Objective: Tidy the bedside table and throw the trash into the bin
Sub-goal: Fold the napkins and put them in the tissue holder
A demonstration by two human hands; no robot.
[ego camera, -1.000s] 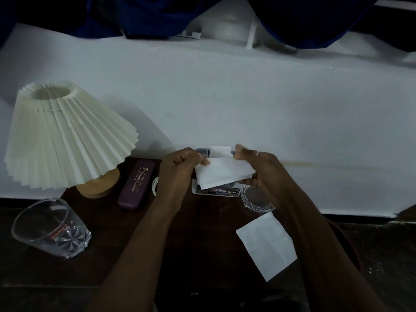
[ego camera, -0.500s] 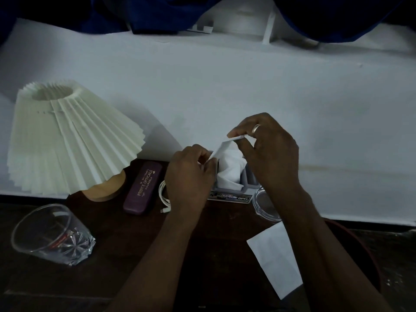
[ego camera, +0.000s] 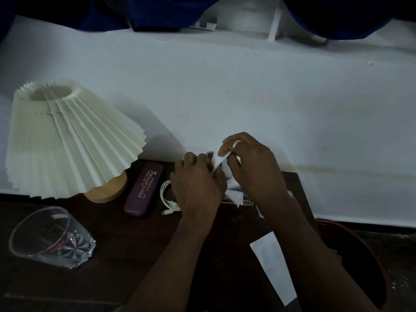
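My left grip [ego camera: 198, 185] and right grip [ego camera: 254, 167] both pinch the white tissue [ego camera: 235, 195] over the back of the worktop [ego camera: 135, 255] — it runs slantwise between them. The bin [ego camera: 351, 233] lies low to my right — nearer the right grip.

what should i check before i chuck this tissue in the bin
1. Grip on the tissue: the left hand and right hand both pinch it. Ok.
2. Tissue balled up: a corner hangs loose above the table. Not ok.
3. Bin within reach: its rim shows just right of the table. Ok.
4. Room in the bin: its inside is too dark to see. Cannot tell.
5. Other trash gathered: a second sheet lies flat near the table's right edge. Not ok.
6. Glass upright: it lies on its side. Not ok.
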